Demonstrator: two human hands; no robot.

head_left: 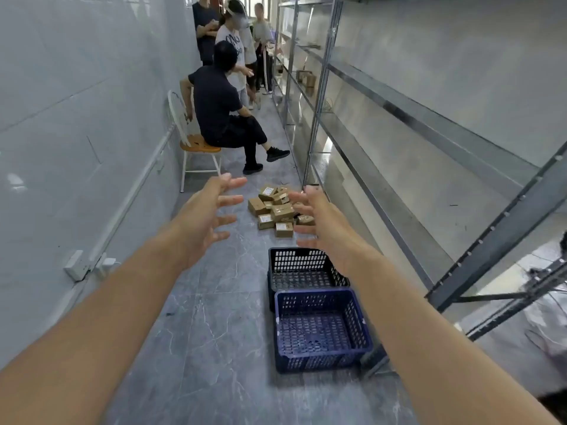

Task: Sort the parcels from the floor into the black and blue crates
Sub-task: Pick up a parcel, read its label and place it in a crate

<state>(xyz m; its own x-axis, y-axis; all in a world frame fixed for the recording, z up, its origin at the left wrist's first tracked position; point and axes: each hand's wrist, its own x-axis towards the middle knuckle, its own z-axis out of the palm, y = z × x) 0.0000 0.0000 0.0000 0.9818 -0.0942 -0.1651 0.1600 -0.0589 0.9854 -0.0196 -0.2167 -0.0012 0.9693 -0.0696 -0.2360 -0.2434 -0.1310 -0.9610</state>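
Observation:
Several small brown cardboard parcels (276, 210) with white labels lie in a pile on the grey floor ahead. Nearer to me stands a black crate (302, 266) with nothing in it, and right in front of it a blue crate (322, 329), also holding nothing. Both my arms stretch forward in the air. My left hand (208, 216) has its fingers spread, left of the pile. My right hand (319, 222) is spread too and covers the pile's right edge. Neither hand holds anything.
A metal shelf rack (399, 148) runs along the right side of the narrow aisle. On the left is a tiled wall with a power strip (76, 265). A person sits on a chair (196, 145) beyond the pile, with other people standing behind.

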